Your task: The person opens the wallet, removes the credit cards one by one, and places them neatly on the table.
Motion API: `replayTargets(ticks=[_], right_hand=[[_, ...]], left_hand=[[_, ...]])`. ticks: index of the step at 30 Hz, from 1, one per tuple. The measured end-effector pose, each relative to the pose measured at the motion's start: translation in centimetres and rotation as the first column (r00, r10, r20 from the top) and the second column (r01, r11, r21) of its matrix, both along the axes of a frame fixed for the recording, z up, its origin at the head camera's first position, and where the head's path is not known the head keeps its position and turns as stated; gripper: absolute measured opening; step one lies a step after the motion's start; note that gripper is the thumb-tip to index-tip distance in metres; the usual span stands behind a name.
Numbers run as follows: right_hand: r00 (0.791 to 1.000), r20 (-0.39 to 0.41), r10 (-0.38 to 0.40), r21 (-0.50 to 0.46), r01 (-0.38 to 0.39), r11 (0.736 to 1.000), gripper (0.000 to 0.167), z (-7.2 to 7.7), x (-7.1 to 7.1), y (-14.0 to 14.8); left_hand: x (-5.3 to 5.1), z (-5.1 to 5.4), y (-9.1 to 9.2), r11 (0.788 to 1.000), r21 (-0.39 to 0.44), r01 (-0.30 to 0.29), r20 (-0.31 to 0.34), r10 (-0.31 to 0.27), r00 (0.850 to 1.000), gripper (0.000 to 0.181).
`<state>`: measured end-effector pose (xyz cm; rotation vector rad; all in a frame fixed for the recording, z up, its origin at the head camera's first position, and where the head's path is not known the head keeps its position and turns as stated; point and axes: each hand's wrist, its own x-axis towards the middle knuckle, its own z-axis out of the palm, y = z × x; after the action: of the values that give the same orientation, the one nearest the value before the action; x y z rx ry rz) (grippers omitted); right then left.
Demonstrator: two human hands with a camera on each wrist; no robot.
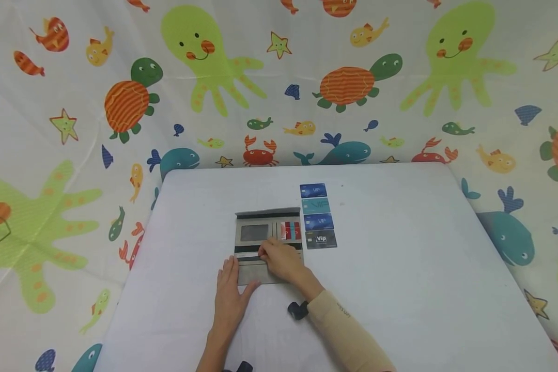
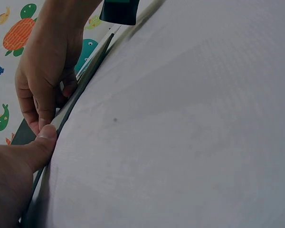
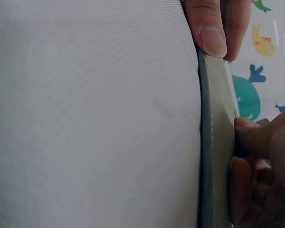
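Your right hand [image 1: 281, 260] curls its fingers over the open grey wallet [image 1: 251, 275].
They bunch together at its lower half; whether they pinch anything, I cannot tell. Your left hand [image 1: 229, 295] lies straight-fingered along its left side, thumb at the near edge. The wallet rests on the white table [image 1: 423, 263], just left of four VIP cards [image 1: 315, 206].

Indoor tbl [image 1: 418, 248] setup w/ sea-print cloth [image 1: 269, 75]

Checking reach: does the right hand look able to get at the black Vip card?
Probably yes: the black Vip card lies uncovered beside the wallet, near the right hand, though that hand is busy at the wallet.
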<state>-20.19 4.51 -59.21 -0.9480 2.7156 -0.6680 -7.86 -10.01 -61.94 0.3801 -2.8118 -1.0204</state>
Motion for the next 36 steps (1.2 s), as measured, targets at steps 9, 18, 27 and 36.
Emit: replayTargets(ticks=[9, 18, 27, 36], right_hand=[[0.999, -0.044, -0.024, -0.002, 0.024, 1.0, 0.015, -0.18, 0.14, -0.26], [0.997, -0.032, -0.064, 0.01, 0.064, 0.998, 0.014, -0.04, 0.31, -0.66], [0.995, -0.028, -0.094, -0.01, 0.094, 0.995, 0.014, -0.03, 0.55, -0.75], [0.995, -0.049, -0.086, 0.009, 0.087, 0.996, 0.019, 0.09, 0.84, -0.72]], left_hand=[[0.03, -0.28, -0.17, 1.0, -0.009, -0.002, 0.006, 0.002, 1.0, 0.092], [0.09, -0.09, -0.06, 1.0, -0.001, -0.005, 0.009, 0.005, 1.0, 0.091], [0.0, -0.11, -0.08, 1.0, -0.014, -0.003, 0.013, 0.004, 1.0, 0.091], [0.13, -0.18, -0.04, 1.0, -0.017, -0.002, 0.0, 0.002, 1.0, 0.091]])
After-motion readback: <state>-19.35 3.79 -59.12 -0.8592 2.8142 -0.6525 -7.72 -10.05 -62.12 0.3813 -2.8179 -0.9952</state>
